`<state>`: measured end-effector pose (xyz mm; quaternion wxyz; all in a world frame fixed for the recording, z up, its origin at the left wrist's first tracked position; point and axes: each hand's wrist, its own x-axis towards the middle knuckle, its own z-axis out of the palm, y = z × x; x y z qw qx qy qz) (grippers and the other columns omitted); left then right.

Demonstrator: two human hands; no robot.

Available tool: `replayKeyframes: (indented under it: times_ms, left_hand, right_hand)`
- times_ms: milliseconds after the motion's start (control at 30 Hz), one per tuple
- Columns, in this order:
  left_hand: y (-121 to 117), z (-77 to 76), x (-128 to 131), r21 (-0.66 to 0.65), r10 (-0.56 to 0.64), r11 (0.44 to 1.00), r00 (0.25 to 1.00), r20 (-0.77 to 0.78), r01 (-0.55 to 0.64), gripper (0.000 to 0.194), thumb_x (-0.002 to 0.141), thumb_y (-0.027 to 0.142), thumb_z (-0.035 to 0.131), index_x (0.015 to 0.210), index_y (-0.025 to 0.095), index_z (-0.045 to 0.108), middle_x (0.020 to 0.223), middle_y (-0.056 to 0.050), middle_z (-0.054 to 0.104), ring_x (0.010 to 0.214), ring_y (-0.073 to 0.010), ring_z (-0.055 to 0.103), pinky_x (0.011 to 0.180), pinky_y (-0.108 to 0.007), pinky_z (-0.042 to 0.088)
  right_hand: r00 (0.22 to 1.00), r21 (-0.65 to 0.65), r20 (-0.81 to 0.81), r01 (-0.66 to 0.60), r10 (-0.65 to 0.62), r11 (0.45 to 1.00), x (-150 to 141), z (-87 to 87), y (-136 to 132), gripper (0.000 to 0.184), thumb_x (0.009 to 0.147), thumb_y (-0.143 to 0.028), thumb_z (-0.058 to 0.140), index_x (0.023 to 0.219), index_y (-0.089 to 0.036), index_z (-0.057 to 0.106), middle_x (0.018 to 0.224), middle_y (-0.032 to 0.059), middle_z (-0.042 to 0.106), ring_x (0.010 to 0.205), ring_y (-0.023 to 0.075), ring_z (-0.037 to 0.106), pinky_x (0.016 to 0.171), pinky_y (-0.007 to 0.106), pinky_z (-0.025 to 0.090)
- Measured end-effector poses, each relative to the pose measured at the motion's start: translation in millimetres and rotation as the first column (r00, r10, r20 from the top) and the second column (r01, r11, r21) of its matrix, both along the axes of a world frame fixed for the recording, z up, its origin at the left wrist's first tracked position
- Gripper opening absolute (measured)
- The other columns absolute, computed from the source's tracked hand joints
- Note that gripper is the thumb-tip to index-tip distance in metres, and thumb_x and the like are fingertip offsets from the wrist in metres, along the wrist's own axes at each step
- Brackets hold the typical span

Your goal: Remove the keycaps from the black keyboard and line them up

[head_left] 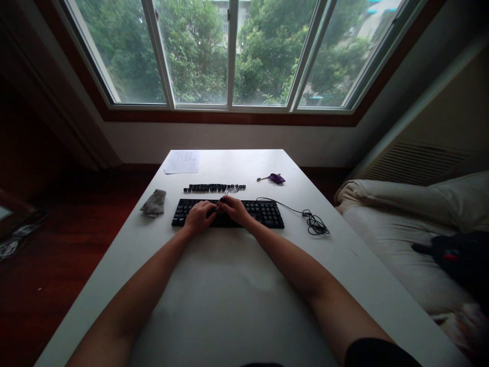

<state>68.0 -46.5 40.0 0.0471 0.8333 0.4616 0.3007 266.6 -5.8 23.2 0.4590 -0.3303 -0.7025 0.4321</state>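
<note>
1. The keyboard (226, 221) lies on the counter (229, 285), directly under both hands, its long axis running left to right.
2. The left hand (198, 216) and right hand (234, 208) meet over its middle, fingers curled in close; whether either pinches anything is too small to tell.
3. The row of loose keycaps (208, 188) lies just beyond, roughly parallel to the keyboard, nearer the right hand.
</note>
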Motion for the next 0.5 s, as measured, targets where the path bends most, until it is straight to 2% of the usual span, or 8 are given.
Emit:
replayKeyframes:
  times_ms: [267,500]
  left_hand:
    - [0.8,-0.6,-0.4,-0.001,-0.006,1.0,1.0,-0.009,0.006,0.02,0.088,0.027,0.062,0.107,0.024,0.067,0.102,-0.006,0.066,0.099,-0.0252,0.06,0.09,-0.041,0.048]
    - [0.6,0.0,-0.8,0.0,-0.016,1.0,1.0,-0.013,0.016,0.018,0.09,0.028,0.06,0.107,0.024,0.067,0.102,-0.006,0.065,0.098,-0.0244,0.06,0.09,-0.04,0.047]
  right_hand:
    - [0.999,0.017,0.046,0.02,-0.021,1.0,0.2,2.1,-0.5,0.027,0.087,-0.047,0.063,0.089,-0.02,0.066,0.074,0.0013,0.067,0.071,0.0167,0.061,0.069,0.028,0.05]
    - [0.989,0.089,0.141,0.026,-0.039,0.996,1.3,4.8,-2.8,0.023,0.09,-0.043,0.059,0.088,-0.021,0.066,0.074,-0.0003,0.067,0.07,0.0157,0.061,0.069,0.026,0.047]
